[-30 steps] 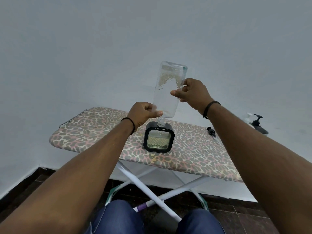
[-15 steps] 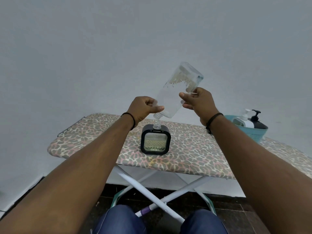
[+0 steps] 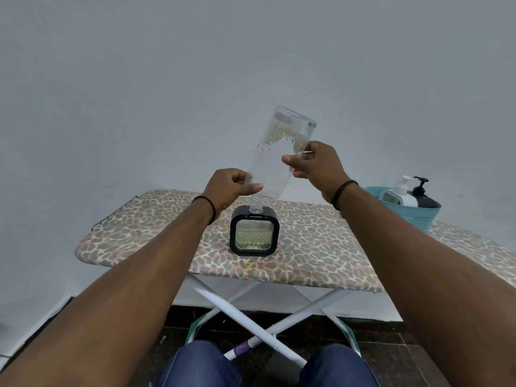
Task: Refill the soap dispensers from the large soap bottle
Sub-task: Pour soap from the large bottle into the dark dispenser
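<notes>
Pouring: you hold the large soap bottle upside down and tilted, its threaded neck set back into the top opening of the black square dispenser.
Change: half a second ago the neck hung just clear of the opening and the bottle leaned further over — now it is steeper and the mouth meets the dispenser again.
Meaning: I judge you are draining the last of it; only a foamy, yellowish residue clings near the upturned base, so little more will come.
Left hand: your grip is closed on the lower part of the bottle, just above the neck.
Right hand: your grip pinches the upper body, steadying the tilt.
Dispenser level: yellowish soap shows in the lower part of its window; it stands on the leopard-print ironing board.
Still to fill: a white pump bottle and a black pump bottle wait in the blue basket, well apart to your right.
Writing: none readable — no brand or label shows on anything.
</notes>
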